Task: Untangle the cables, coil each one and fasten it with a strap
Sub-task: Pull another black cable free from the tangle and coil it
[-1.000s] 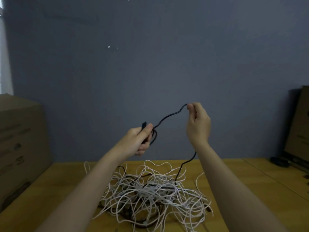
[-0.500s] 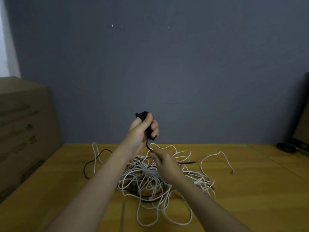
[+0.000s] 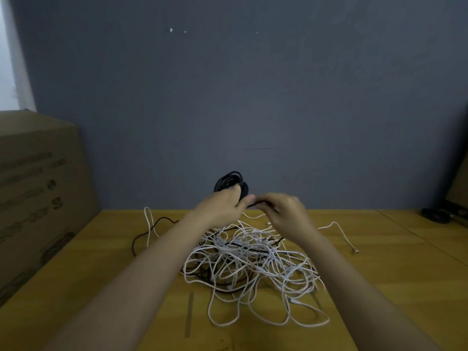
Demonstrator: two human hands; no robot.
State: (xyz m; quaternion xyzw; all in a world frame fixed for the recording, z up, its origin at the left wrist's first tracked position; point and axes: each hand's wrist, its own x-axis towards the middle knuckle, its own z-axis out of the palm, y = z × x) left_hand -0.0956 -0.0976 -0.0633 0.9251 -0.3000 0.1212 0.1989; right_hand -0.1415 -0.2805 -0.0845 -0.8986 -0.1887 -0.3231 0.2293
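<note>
My left hand (image 3: 222, 207) holds a small coil of black cable (image 3: 231, 182) upright above the wooden table (image 3: 395, 269). My right hand (image 3: 286, 211) is level with it, just to the right, pinching the loose black end of that cable between the two hands; it is blurred. Below both hands lies a tangled heap of white cables (image 3: 253, 259) with some dark cable mixed in. One dark strand (image 3: 149, 230) trails out to the left, and a white end (image 3: 348, 240) reaches out to the right.
A large cardboard box (image 3: 38, 193) stands at the left edge of the table. A dark monitor (image 3: 459, 178) and a black round object (image 3: 434, 215) sit at the far right. A grey wall runs behind the table.
My right hand dropped from head height to the heap, then rose beside my left hand. The stretched black cable is now wound into a coil in my left hand.
</note>
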